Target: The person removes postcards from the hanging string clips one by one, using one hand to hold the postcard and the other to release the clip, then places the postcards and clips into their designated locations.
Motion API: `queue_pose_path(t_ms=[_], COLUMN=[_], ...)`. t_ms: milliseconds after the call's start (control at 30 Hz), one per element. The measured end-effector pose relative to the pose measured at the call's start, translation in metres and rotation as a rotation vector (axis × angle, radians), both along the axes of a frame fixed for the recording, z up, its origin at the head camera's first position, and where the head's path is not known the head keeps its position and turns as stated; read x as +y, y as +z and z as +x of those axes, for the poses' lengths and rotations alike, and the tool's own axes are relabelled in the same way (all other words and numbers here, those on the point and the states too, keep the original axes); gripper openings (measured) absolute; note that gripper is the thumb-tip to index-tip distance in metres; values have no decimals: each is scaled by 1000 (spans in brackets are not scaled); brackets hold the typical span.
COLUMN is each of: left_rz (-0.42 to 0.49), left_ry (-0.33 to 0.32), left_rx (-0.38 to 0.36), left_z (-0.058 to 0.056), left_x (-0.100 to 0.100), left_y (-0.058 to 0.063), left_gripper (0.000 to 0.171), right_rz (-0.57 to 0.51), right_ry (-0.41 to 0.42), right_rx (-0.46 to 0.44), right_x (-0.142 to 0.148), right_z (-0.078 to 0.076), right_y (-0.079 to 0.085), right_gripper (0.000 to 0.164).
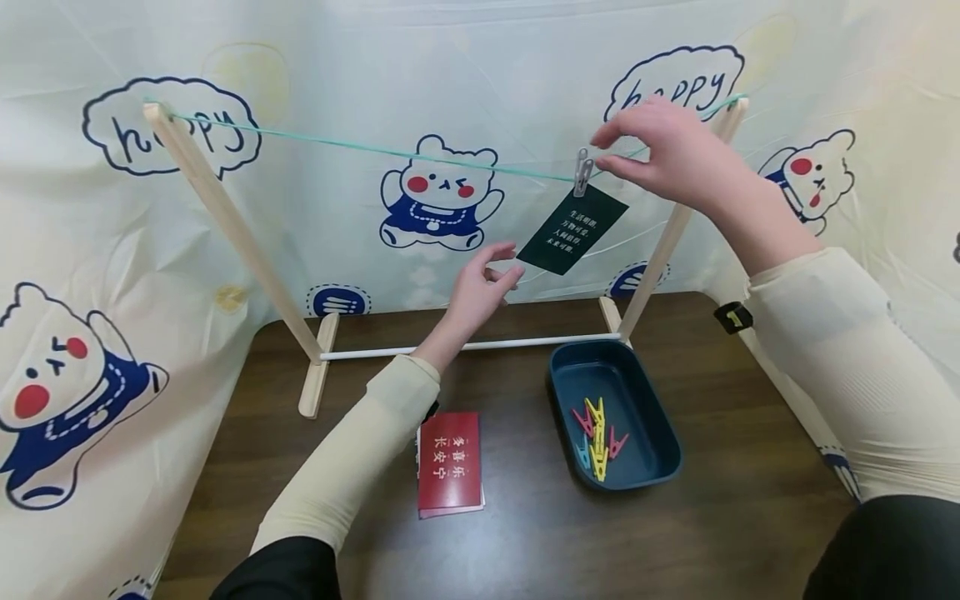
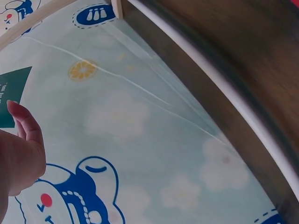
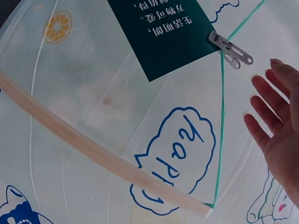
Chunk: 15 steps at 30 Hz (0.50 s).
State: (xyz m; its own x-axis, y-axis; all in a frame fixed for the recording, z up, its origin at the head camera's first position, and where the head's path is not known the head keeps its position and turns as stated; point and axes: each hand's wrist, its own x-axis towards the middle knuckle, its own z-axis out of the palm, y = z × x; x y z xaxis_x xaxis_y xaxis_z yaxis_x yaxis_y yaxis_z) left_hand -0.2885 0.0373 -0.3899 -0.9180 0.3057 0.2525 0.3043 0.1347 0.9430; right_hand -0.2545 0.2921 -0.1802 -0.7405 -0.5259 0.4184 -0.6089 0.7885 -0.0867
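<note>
A dark green card [image 1: 573, 229] with white writing hangs tilted from a green string [image 1: 360, 150]. A metal clothespin [image 1: 582, 172] clips its corner to the string. Beside the clip is my right hand [image 1: 667, 154], thumb and fingers spread; in the right wrist view that hand [image 3: 280, 112] is apart from the metal clothespin [image 3: 230, 49], its fingers fairly straight. My left hand [image 1: 483, 287] is at the card's lower left corner, fingers loosely bent and pinching nothing. Whether a left fingertip touches the card I cannot tell.
Wooden posts [image 1: 232, 229] hold the string, joined low down by a white rod [image 1: 540, 342]. On the brown table [image 1: 517, 542] lie red cards [image 1: 450, 462] and a blue bin [image 1: 652, 454] holding several colored clothespins [image 1: 598, 437]. A bear-patterned cloth [image 1: 315, 75] hangs behind.
</note>
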Motion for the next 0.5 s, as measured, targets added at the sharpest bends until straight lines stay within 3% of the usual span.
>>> queue_pose_path(t_ms=[300,500], left_rz=[43,80], left_ry=[-1,9], left_rx=[-29,-22], left_z=[-3,-6], left_x=[21,26], left_y=[2,3], left_gripper=[44,41], right_rz=[116,104], right_ry=[-149,-136], right_rx=[-201,-220], right_x=[-7,-9], right_z=[-21,-24], right_y=[3,1], right_gripper=[55,51])
